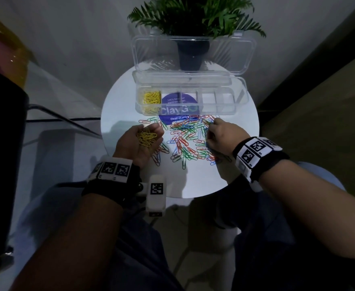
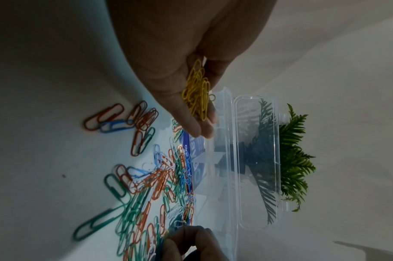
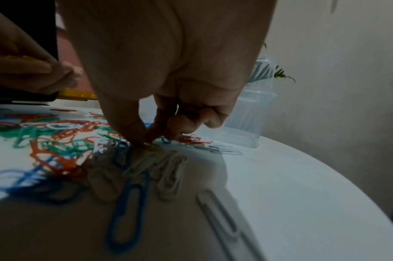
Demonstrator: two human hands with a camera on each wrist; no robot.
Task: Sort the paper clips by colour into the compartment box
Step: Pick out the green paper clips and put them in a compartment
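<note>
On the round white table (image 1: 237,148) lies a pile of mixed paper clips (image 1: 188,141), red, green, blue and white. My left hand (image 1: 145,130) is palm up at the pile's left, fingers cupped round a bunch of yellow clips (image 1: 146,138) (image 2: 197,91). At the pile's right edge my right hand (image 1: 209,129) has thumb and forefinger tips down, pinching a yellowish clip (image 3: 152,146). The clear compartment box (image 1: 193,111) stands behind the pile with its lid (image 1: 193,53) up. Its leftmost compartment holds yellow clips (image 1: 151,99); the other compartments look bare.
A potted fern (image 1: 193,15) stands behind the box lid. Under the box is a round blue sticker (image 1: 178,101). A large black object (image 1: 2,154) and a glass surface are at my left. The table's near edge is just in front of my wrists.
</note>
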